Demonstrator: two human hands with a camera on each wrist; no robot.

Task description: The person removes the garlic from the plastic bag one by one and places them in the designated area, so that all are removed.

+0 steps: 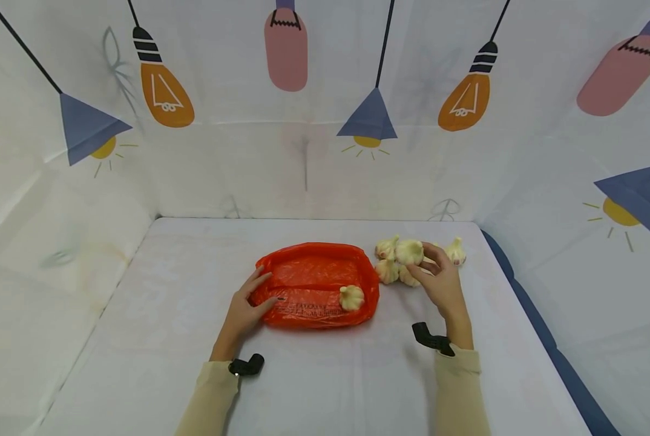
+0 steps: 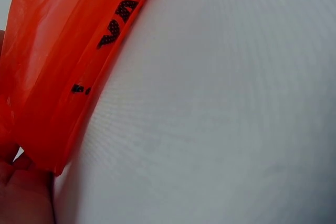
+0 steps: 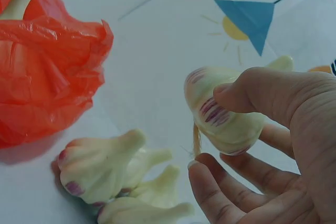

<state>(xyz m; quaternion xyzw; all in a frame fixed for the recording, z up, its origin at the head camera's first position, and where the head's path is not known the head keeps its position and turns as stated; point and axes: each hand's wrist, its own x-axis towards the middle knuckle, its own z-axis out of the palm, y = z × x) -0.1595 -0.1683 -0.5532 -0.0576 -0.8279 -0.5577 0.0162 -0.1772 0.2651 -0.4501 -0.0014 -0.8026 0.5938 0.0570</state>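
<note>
A red plastic bag [image 1: 298,275] with dark lettering lies spread open at the middle of the table, one garlic bulb [image 1: 351,298] resting on it at the right. My left hand [image 1: 246,307] holds the bag's left end, thumb over the near side and fingers at the rim; the left wrist view shows the bag's side [image 2: 58,77] beside the hand. Right of the bag, my right hand [image 1: 442,281] pinches a pale, purple-streaked garlic bulb [image 3: 226,106] between thumb and fingers, raised over a cluster of garlic bulbs [image 3: 100,166].
One more garlic bulb [image 1: 456,251] lies behind the right hand, toward the table's right edge. The white table [image 1: 325,381] meets a white cloth backdrop [image 1: 221,175] printed with lamps. Dark blue edging [image 1: 537,321] runs along the right side.
</note>
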